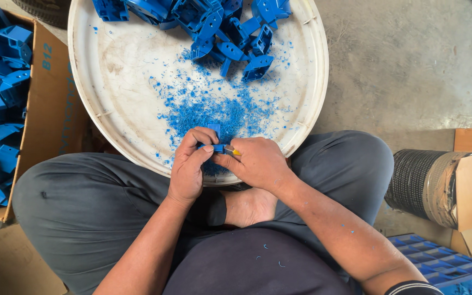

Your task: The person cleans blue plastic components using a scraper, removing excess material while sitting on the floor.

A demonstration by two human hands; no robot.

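My left hand [188, 166] pinches a small blue plastic piece [216, 146] with its fingers [202, 143] curled tight around it. My right hand [258, 163] is closed on a little tool with a yellow tip [235, 152], and the tip touches the blue piece. Both hands meet right in front of me, over the near rim of a big round white tray [110, 87].

Just past my fingers, a heap of tiny blue shavings [214, 112] lies on the tray. Farther out, at the far side of the tray, sits a pile of blue plastic parts [219, 27], all jumbled on top of each other.

Under my hands are my crossed legs in grey trousers [88, 207], and my bare foot [249, 206] shows between them. A few blue curls stick to my right arm and my lap.

Off to the left of my hands stands a cardboard box [50, 109] full of more blue parts. To the right of my hands lies a dark ribbed roll [416, 177] on the grey floor [411, 65], with a blue crate [443, 267] near it, close to my right elbow.
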